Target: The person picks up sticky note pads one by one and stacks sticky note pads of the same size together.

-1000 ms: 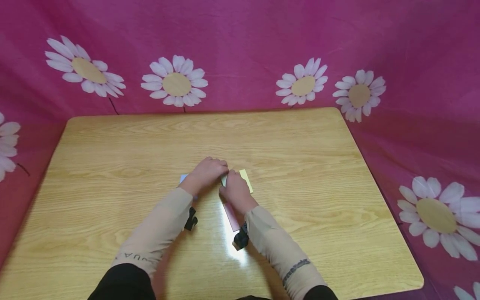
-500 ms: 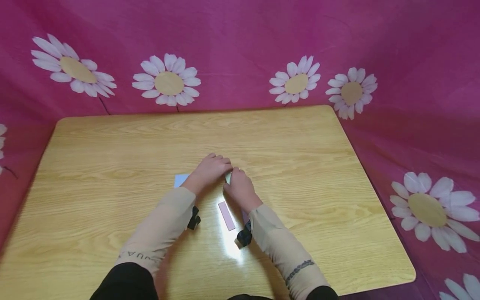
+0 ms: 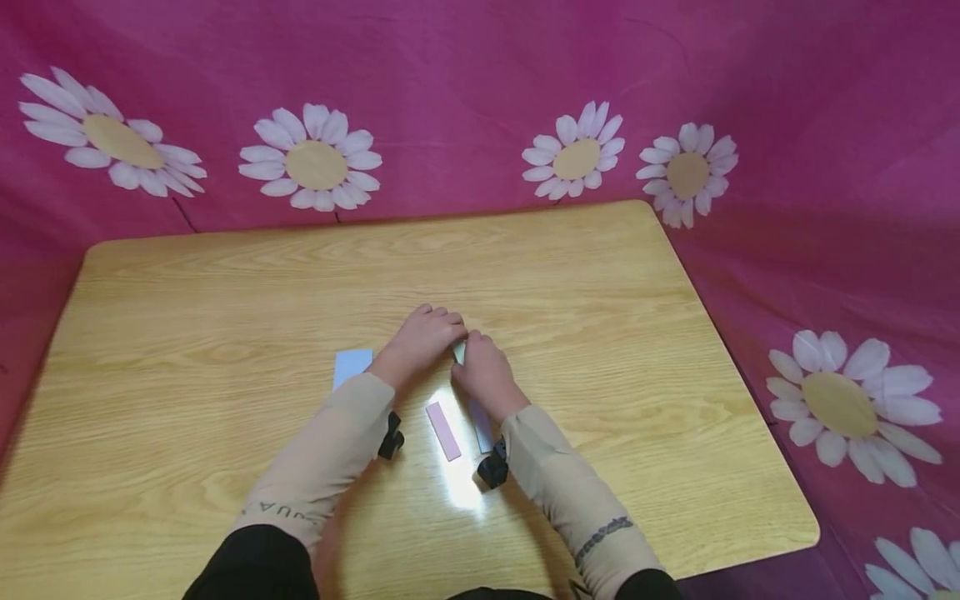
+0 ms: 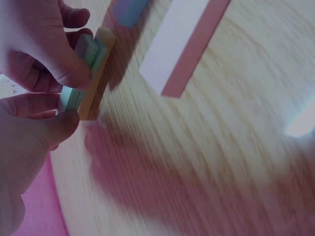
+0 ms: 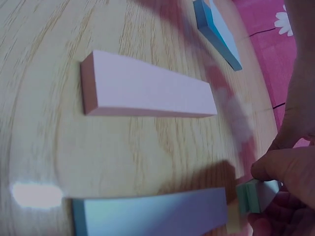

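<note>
Both hands meet near the middle of the table. My left hand [image 3: 426,337] pinches one end of a small pale green sticky-note pad [image 4: 74,98] between thumb and fingers. My right hand [image 3: 489,373] pinches the same pad further along, thumb on its face. A thin seam runs along the green pad's edge in the left wrist view. Right under it lies a yellow strip pad [image 4: 89,108], hidden by the hands in the head view. A pink strip pad [image 3: 444,432] lies nearer the body, and a bluish-purple strip pad [image 3: 482,427] lies partly under the right wrist.
A larger light blue pad [image 3: 352,365] lies left of the hands, partly covered by the left forearm. The wood-grain table [image 3: 225,333] has a pink flowered curtain [image 3: 450,83] behind it. Black wrist cameras hang below both sleeves.
The view has turned slightly right, so the table shifts left in it. More of the light blue and bluish-purple pads shows, while the yellow pad is now covered. Both hands keep their pinch.
</note>
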Demonstrator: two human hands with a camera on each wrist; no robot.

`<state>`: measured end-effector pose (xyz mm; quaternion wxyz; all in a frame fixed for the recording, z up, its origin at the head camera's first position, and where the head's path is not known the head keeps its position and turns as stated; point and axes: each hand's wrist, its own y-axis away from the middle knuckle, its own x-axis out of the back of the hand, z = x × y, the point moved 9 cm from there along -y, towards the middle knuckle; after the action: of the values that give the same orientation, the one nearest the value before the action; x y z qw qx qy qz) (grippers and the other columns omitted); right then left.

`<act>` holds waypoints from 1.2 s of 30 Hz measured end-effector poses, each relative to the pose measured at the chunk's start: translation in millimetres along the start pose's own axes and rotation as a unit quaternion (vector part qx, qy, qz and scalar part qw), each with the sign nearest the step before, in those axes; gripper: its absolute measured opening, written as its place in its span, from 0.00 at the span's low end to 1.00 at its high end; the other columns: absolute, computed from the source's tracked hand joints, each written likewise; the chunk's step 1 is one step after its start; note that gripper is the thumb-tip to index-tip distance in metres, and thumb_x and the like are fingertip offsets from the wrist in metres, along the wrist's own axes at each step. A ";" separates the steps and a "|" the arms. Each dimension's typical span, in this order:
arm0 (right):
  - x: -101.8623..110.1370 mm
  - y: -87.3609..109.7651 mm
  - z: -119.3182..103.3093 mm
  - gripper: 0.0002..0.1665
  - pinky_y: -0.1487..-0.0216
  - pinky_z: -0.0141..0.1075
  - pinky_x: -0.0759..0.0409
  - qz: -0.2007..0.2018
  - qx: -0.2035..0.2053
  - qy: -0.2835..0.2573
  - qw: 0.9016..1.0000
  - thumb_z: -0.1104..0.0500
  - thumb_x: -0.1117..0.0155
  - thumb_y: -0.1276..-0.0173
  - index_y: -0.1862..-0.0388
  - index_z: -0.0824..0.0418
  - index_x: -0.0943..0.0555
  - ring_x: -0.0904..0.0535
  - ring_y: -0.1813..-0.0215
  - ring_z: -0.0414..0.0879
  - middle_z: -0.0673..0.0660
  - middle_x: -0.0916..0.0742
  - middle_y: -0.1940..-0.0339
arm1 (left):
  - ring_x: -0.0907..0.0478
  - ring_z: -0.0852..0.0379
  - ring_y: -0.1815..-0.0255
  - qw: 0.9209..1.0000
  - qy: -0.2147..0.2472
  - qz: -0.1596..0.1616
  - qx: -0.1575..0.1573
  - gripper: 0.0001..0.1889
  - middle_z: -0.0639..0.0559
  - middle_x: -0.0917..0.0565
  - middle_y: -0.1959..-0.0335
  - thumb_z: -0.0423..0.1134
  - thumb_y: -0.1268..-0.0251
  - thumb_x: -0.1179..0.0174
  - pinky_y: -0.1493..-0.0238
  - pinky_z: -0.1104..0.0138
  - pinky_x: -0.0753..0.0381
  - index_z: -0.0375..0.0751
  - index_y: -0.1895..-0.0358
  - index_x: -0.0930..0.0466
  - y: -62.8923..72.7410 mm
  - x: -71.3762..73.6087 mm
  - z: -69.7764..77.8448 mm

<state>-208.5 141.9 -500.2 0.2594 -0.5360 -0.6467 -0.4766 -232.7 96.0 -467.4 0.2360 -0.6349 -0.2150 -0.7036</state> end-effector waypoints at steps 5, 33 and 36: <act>-1.3 0.2 4.1 0.24 0.65 0.39 0.25 -0.005 -0.008 0.000 1.000 0.60 0.41 0.44 0.50 0.71 0.32 0.25 0.63 0.51 0.62 0.24 0.61 | 0.29 0.55 0.56 1.000 -0.003 -0.015 0.004 0.14 0.55 0.22 0.57 0.29 0.39 0.53 0.55 0.61 0.35 0.48 0.57 0.21 -1.9 -2.6 3.0; 2.0 -4.4 21.8 0.20 0.67 0.36 0.29 -0.040 -0.015 -0.071 0.997 0.56 0.38 0.44 0.59 0.67 0.30 0.28 0.67 0.48 0.57 0.24 0.68 | 0.29 0.53 0.51 0.998 0.008 -0.055 0.005 0.16 0.54 0.23 0.53 0.29 0.39 0.50 0.50 0.59 0.36 0.50 0.54 0.20 -11.1 -9.6 7.0; 2.7 -4.9 23.7 0.16 0.72 0.35 0.32 -0.040 -0.009 -0.077 0.996 0.56 0.38 0.44 0.65 0.65 0.30 0.29 0.70 0.48 0.55 0.25 0.72 | 0.29 0.53 0.51 0.998 0.006 -0.057 0.003 0.15 0.53 0.23 0.53 0.29 0.39 0.51 0.50 0.58 0.36 0.49 0.54 0.20 -12.0 -11.2 7.4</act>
<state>-209.8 164.5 -509.3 0.1849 -0.5475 -0.6814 -0.4491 -233.1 110.7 -477.8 0.1987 -0.6169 -0.2515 -0.7188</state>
